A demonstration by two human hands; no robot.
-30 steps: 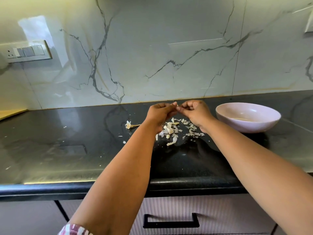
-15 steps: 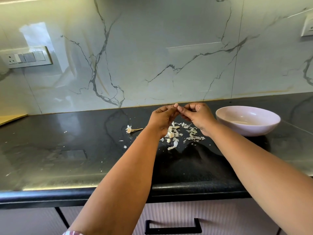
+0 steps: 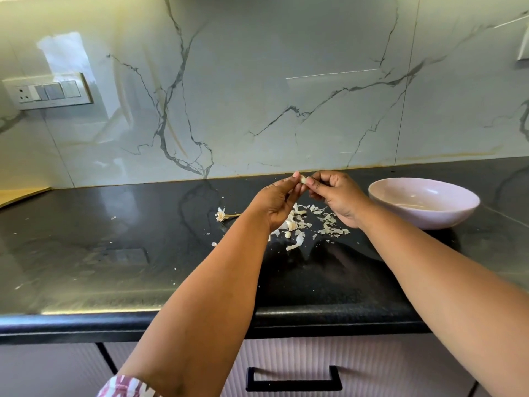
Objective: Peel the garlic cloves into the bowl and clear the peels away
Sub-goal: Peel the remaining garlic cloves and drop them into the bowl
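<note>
A pale garlic clove (image 3: 303, 179) is held above the black counter, pinched between my left hand (image 3: 276, 202) and my right hand (image 3: 337, 196). The fingertips of both hands meet on it. Under the hands a heap of white garlic peels (image 3: 312, 222) and a few clove pieces lies scattered on the counter. A pale pink bowl (image 3: 458, 207) stands to the right of my right hand. What lies inside it is hard to make out.
A dried garlic stem with root end (image 3: 223, 215) lies left of the peels. Small peel flecks dot the black countertop (image 3: 114, 253). A marble backsplash rises behind, with a switch plate (image 3: 47, 91) at the left. A drawer handle (image 3: 294, 379) shows below the counter edge.
Both hands stay together over the peel heap. The clove now shows more clearly between the fingertips. The view has shifted slightly.
</note>
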